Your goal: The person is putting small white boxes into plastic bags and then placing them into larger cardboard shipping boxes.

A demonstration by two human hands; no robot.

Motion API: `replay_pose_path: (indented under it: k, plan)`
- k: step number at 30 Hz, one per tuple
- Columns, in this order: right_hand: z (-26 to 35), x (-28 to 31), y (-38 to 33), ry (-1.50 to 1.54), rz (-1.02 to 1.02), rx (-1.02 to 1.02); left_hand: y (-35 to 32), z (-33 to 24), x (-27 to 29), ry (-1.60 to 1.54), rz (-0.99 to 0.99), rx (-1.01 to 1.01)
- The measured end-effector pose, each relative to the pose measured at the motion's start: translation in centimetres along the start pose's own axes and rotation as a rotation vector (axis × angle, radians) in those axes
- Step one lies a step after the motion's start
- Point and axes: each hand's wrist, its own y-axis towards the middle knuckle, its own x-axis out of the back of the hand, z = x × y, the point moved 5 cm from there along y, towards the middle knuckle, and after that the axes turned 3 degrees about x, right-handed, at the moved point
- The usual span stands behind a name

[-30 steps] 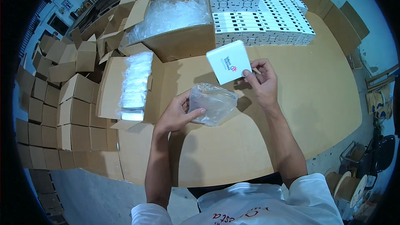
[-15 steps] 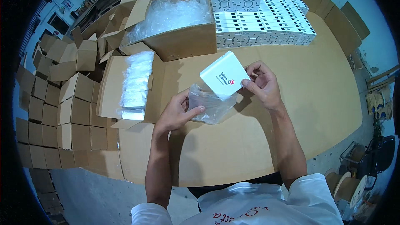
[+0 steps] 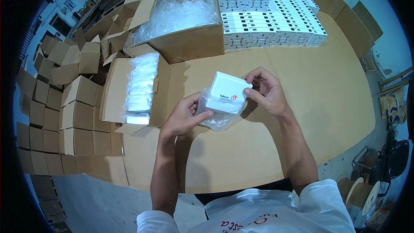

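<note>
A flat white square device with a small red mark is partly inside a clear plastic bag; its upper part sticks out of the bag's mouth. My right hand pinches the device at its upper right corner, thumb on the front face. My left hand grips the bag's left side, thumb across the film. Left of my hands, an open cardboard carton contains a row of white bagged units.
Behind stands a large cardboard box of crumpled clear bags. White devices are stacked at the back right of the cardboard-covered table. Several small brown boxes pile up at the left. Cable spools are at the lower right.
The white device has moved down into the plastic bag, its lower part now covered by film. My right hand has lowered slightly with it; my left hand stays nearly in place.
</note>
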Motion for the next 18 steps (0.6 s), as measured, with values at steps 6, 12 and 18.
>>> replay_pose_path:
  k: [6, 12, 18]
  plan:
    - [-1.7, -0.4, 0.0, -0.026, -0.032, -0.114, 0.3, -0.5, -0.3, 0.026, -0.08, -0.072]
    - [-3.3, -0.4, 0.0, -0.097, -0.099, -0.164, 1.6, 1.9, -0.4, -0.092, -0.175, 0.077]
    - [-2.9, -0.3, -0.4, -0.099, -0.145, -0.419, 2.5, 3.5, 0.1, -0.353, -0.28, 0.055]
